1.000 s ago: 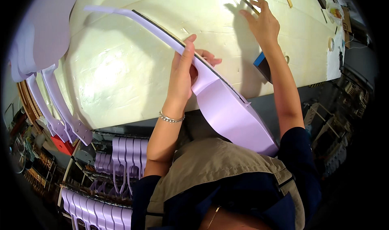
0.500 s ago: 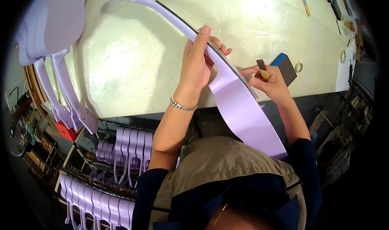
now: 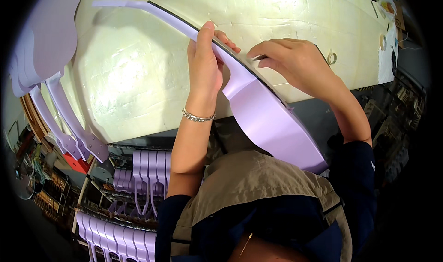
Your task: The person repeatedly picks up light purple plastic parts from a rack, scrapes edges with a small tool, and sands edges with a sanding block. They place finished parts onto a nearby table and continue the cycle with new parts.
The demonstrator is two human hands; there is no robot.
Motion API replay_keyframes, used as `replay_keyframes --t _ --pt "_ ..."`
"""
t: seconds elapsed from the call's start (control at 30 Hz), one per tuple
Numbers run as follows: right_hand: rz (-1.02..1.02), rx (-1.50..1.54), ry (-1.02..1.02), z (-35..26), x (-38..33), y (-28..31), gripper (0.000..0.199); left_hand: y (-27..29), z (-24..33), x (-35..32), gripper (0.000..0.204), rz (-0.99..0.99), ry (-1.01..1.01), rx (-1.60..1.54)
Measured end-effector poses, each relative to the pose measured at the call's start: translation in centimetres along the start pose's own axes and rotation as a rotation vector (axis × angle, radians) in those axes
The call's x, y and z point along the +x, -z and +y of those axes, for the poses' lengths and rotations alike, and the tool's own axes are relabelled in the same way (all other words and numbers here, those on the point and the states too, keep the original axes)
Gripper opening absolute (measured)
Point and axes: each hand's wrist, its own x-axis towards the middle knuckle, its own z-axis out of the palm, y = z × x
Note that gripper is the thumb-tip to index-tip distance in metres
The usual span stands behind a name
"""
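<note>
Pale surface (image 3: 138,91) ahead! Your left hand (image 3: 204,70) clamps the lilac guitar (image 3: 270,116) by its neck (image 3: 174,22), your right hand (image 3: 300,66) beside it, grip together on a small dark tool (image 3: 260,57).

The guitar (image 3: 270,119) is lilac, the apron (image 3: 258,176) tan, the table (image 3: 138,86) cream.

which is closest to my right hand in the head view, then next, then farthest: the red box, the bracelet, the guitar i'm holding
From the right hand, nearest first:
1. held guitar: right beside the fingers, to their left and below
2. bracelet: farther left and lower, on the left wrist
3. red box: far lower left
</note>
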Motion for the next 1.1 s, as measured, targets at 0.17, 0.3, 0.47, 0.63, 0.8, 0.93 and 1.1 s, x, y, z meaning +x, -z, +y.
replay_keyframes --t 0.17,0.3,0.47,0.63,0.8,0.93,1.1 --pt "0.037 -0.426 0.293 -0.3 1.1 0.1 0.011 -0.3 -0.2 0.1 0.032 0.076 -0.025 -0.011" --pt "0.060 -0.441 0.358 -0.3 1.7 0.2 0.009 -0.4 -0.2 0.0 0.033 0.059 -0.048 0.010" --pt "0.045 -0.489 0.403 -0.4 2.1 0.5 0.006 0.1 -0.6 0.3 0.033 0.006 -0.068 0.022" --pt "-0.022 -0.556 0.391 -0.7 2.3 0.7 0.010 0.1 -0.5 0.3 0.033 0.002 -0.049 0.040" --pt "0.028 -0.577 0.436 -0.8 2.4 0.5 0.006 0.1 -0.4 0.3 0.033 0.005 -0.048 0.040" --pt "0.021 -0.563 0.435 -0.9 2.6 0.7 0.006 -0.1 -0.4 0.3 0.033 0.019 -0.061 0.038" --pt "-0.094 -0.591 0.355 -1.2 2.5 1.1 0.016 0.0 -0.4 0.4 0.031 0.011 -0.062 0.046"
